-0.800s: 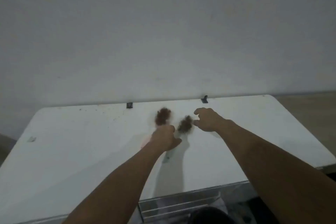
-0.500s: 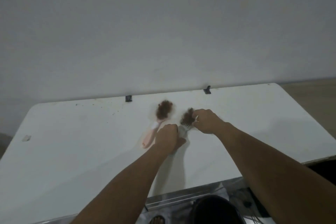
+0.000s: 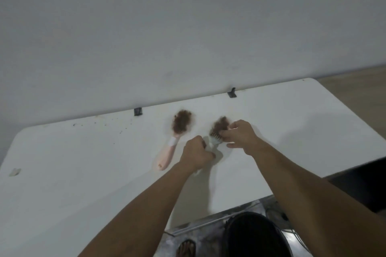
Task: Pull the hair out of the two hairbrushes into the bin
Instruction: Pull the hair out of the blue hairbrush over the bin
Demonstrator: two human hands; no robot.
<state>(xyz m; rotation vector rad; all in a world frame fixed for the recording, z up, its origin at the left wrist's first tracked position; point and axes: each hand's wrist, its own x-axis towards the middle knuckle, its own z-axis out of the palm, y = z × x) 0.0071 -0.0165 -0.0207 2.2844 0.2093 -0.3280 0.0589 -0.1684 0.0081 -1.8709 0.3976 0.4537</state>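
Two hairbrushes lie on the white table (image 3: 83,173). The pink hairbrush (image 3: 167,155) rests untouched on the left, its head covered by a brown clump of hair (image 3: 182,121). My left hand (image 3: 196,153) is closed around the handle of the white hairbrush (image 3: 214,141). My right hand (image 3: 240,134) pinches the brown hair (image 3: 220,124) on that brush's head, and some bristles show below the clump. The black bin (image 3: 252,236) stands on the floor below the table's near edge.
Two small black clips (image 3: 137,111) (image 3: 231,93) sit at the table's far edge against a plain wall. Dark specks dot the table's far left. A small pale scrap (image 3: 15,171) lies near the left edge. A sandalled foot (image 3: 187,247) shows beside the bin.
My right hand has closed onto the hair of the white brush and pulled part of it back, exposing bristles. My left hand stays on the handle. The view has tilted down, showing more of the bin.
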